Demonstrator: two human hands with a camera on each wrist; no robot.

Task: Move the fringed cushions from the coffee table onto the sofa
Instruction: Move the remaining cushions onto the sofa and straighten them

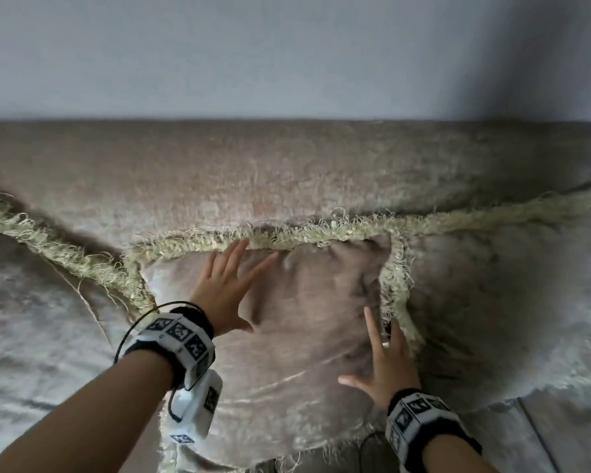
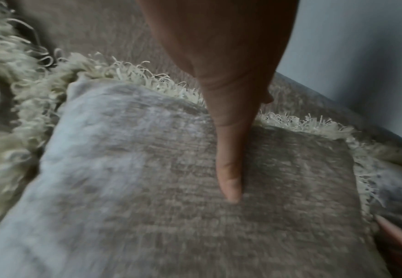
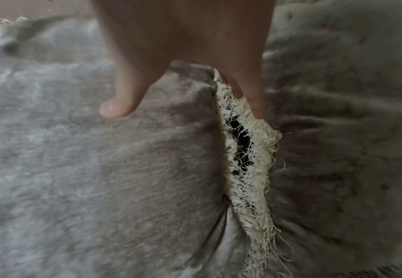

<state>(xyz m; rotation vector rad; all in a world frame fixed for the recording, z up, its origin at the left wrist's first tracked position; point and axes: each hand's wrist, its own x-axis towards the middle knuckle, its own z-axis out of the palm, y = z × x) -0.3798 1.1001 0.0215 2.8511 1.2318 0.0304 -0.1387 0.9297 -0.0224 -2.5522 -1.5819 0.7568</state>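
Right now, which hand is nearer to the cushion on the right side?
The right hand. Its fingers touch the fringe where the middle cushion meets the right cushion. The left hand lies flat on the middle cushion's upper left part, farther away.

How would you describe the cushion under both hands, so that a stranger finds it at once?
Look at the sofa below the grey wall. Three fringed cushions lean along its backrest; take the middle cushion. Unlike its neighbours, it has the left hand and right hand lying flat on it.
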